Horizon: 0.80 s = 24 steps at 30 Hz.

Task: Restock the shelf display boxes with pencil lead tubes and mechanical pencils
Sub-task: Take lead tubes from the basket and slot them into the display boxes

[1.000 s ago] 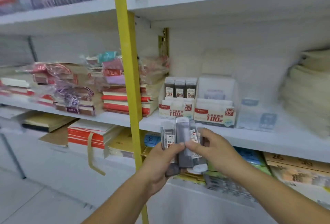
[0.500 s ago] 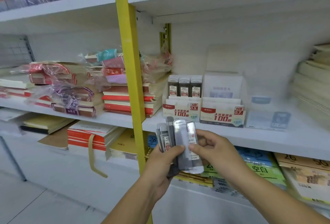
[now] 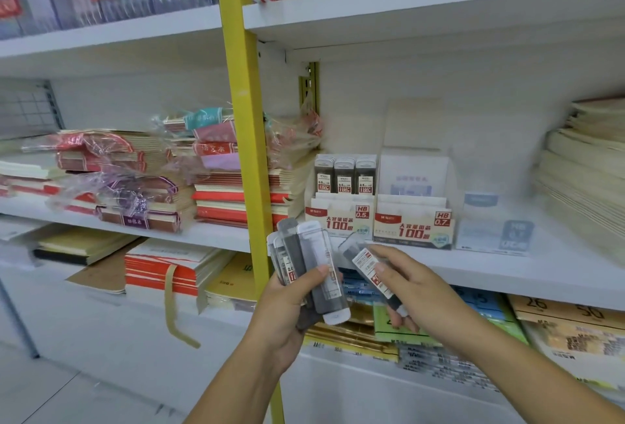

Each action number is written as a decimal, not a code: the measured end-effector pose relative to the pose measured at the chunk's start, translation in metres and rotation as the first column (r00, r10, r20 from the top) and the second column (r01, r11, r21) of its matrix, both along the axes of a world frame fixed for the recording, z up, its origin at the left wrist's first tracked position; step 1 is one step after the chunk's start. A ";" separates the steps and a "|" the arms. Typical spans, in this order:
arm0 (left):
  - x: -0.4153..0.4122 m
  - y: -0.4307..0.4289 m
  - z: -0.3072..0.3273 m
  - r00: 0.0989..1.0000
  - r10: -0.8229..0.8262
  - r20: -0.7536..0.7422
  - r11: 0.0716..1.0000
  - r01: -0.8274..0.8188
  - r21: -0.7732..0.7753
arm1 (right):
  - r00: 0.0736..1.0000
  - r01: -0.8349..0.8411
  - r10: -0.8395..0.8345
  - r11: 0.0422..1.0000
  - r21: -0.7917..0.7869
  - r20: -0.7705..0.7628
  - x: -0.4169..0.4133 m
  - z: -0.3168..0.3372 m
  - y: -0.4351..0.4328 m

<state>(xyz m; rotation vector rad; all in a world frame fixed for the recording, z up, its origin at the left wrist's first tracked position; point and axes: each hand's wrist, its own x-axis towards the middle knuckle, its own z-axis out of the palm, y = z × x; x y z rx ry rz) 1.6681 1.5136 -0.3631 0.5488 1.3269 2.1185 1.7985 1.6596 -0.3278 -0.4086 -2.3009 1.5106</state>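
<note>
My right hand pinches one lead tube, thumb across its label, tilted, just in front of the shelf edge. My left hand is clamped on a fan of tubes, thumb over them. I read this as the placing step, with one tube held apart from the bunch. Beyond sits the 0.5 box, three tubes upright at its back. The 0.7 box beside it seemingly has none. Next I need the grade, which is too blurred from here, then the tube goes upright in the matching box. The tubes are flat, dark and clear-cased.
</note>
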 end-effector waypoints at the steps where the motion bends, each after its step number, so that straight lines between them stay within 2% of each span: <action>1: -0.001 -0.001 0.002 1.000 -0.003 -0.005 1.000 0.003 0.006 | 0.999 -0.024 0.023 0.999 0.030 0.039 0.002 0.002 0.000; 4: -0.003 -0.004 0.005 0.999 -0.017 -0.028 1.000 0.017 0.001 | 0.993 -0.091 0.081 0.989 0.118 0.087 0.008 0.006 0.000; 6: -0.004 -0.005 0.006 0.999 -0.025 -0.043 0.999 0.024 -0.025 | 0.999 -0.037 0.033 0.991 0.130 0.026 0.011 0.008 0.002; 9: -0.005 -0.006 0.008 0.999 -0.011 -0.051 0.998 0.008 -0.056 | 0.991 0.074 -0.073 0.997 0.009 -0.111 0.012 0.010 0.009; 12: -0.007 -0.007 0.011 0.999 -0.004 -0.053 0.999 0.001 -0.053 | 0.977 0.098 -0.113 0.991 -0.091 -0.180 0.009 0.009 0.008; 14: -0.007 -0.006 0.017 0.999 0.005 -0.046 0.999 -0.007 -0.042 | 0.961 0.118 -0.137 0.989 -0.095 -0.239 0.006 0.015 0.004; 17: -0.012 -0.003 0.032 0.998 0.035 -0.049 0.999 -0.036 -0.013 | 0.896 0.231 -0.201 0.973 0.029 -0.395 0.000 0.050 0.007; 20: -0.024 0.000 0.047 0.995 0.083 -0.057 0.997 -0.082 0.017 | 0.835 0.355 -0.157 0.886 0.300 -0.527 -0.012 0.111 0.024; 22: -0.030 0.003 0.050 0.992 0.119 -0.051 0.992 -0.117 0.042 | 0.864 0.394 -0.129 0.777 0.492 -0.487 -0.027 0.143 0.035; 24: -0.035 0.006 0.049 0.989 0.143 -0.035 0.987 -0.140 0.074 | 0.920 0.366 -0.138 0.636 0.679 -0.367 -0.048 0.157 0.046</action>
